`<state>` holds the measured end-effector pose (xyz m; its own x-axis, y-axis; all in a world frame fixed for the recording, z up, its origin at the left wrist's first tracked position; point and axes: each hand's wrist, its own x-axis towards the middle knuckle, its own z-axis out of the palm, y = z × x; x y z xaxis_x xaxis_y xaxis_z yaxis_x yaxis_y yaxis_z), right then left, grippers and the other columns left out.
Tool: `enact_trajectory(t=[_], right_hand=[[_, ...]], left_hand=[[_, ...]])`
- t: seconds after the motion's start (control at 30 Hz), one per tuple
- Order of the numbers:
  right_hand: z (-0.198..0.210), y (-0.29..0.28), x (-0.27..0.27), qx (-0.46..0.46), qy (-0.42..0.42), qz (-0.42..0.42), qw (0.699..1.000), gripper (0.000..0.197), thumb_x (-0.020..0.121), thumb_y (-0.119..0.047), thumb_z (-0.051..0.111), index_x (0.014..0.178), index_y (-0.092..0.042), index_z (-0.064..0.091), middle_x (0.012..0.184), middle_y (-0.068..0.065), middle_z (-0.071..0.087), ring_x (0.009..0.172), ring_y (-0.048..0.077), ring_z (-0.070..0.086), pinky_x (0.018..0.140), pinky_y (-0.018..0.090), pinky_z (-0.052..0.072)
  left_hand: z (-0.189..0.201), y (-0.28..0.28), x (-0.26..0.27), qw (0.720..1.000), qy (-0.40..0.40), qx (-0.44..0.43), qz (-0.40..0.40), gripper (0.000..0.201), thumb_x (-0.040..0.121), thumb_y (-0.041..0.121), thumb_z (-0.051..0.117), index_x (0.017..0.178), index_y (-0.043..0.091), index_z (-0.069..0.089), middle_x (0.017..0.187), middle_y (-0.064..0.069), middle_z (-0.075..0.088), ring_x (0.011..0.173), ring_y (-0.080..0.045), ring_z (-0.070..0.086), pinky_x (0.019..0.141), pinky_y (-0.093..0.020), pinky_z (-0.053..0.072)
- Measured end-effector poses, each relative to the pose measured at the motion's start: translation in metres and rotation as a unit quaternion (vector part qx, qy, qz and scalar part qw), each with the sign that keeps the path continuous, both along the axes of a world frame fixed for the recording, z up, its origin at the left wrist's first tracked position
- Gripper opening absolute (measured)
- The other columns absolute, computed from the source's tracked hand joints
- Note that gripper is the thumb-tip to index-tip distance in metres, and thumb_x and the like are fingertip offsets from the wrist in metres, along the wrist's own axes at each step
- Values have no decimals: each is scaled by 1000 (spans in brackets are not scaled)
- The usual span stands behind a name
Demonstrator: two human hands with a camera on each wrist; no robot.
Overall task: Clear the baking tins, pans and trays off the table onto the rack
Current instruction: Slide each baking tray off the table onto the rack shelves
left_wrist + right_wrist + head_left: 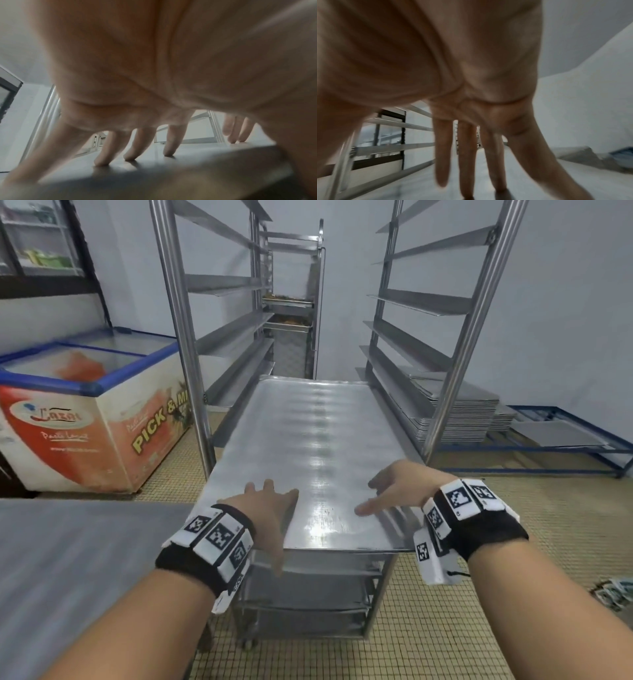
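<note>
Flatly, both hands (270, 508) atop tray (308, 440)

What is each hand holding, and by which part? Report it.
Nothing is gripped. The left hand and right hand lie open, straight fingers touching the near end of the tray on the rack.

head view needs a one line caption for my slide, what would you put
Both hands, left hand and right hand, rest open on a steel tray lying in the rack.

steel rack (455, 344), one large flat tray (308, 440) resting on its side rails, projecting forward
</note>
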<state>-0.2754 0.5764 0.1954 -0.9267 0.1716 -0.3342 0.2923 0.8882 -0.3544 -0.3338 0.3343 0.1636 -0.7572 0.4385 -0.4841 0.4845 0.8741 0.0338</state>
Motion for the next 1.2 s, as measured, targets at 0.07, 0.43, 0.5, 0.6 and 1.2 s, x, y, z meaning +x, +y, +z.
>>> enact_trajectory(t=[0.07,0.43,0.5,0.6,1.2], right_hand=[[-5,-4,7,-4,-35,27,999,106,48,-57,91,141,-32,49,140,-10,54,124,18,55,87,33,42],[-61,8,-18,76,83,44,993,97,59,-33,84,144,-43,39,156,-12,30,143,19,31,114,64,17],[-71,17,-29,96,135,64,984,81,64,-38,82,136,-46,46,147,-12,43,136,18,42,112,62,23],[-80,27,-48,118,161,78,977,69,74,-41,79,135,-45,47,145,-12,45,142,18,34,113,64,20],[-80,57,-168,145,175,100,969,43,70,-10,57,85,-40,31,86,-11,41,121,25,50,98,56,36]], left_hand=[[-4,3,-5,1000,10,-4,-4,122,56,24,88,152,36,13,160,-13,10,148,-45,12,104,-60,43],[-11,13,-52,998,44,44,25,101,70,19,73,153,33,19,159,-8,19,149,-37,14,106,-62,40],[-16,17,-63,996,68,52,26,98,76,20,70,155,35,14,162,-7,14,151,-37,7,113,-70,21],[-27,23,-84,992,96,71,29,101,77,22,67,157,38,7,165,-4,5,153,-36,-1,113,-73,9],[-30,56,-201,988,131,76,26,100,73,29,67,156,38,13,162,-4,14,153,-34,5,111,-71,14]])
